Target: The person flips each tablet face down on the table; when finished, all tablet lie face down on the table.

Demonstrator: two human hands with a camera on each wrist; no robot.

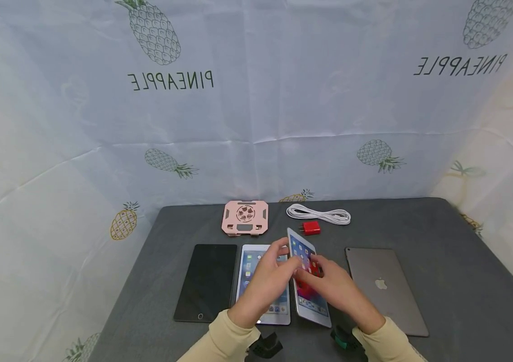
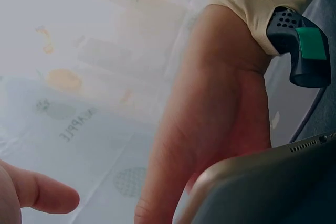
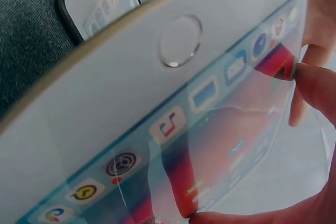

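Note:
A white-framed tablet [image 1: 312, 304] with a lit screen stands tilted up between both hands. My left hand [image 1: 267, 279] holds its left side, fingers at the edge and thumb toward the screen. Over the screen, my right hand [image 1: 335, 285] touches the glass with bent thumb and finger, the tips apart. In the right wrist view the lit tablet [image 3: 105, 87] shows its home button and app icons close up, with reflections across the glass. The left wrist view catches its dark back [image 2: 262, 192] and my right hand [image 2: 210, 108] beyond the edge.
A second lit white tablet [image 1: 279, 319] lies under the left hand. Beside it is a black tablet [image 1: 206, 281]; at right a grey tablet [image 1: 385, 296] lies face down. Farther back are a pink case [image 1: 256, 216], a red charger plug [image 1: 312, 228] and a coiled white cable [image 1: 320, 215].

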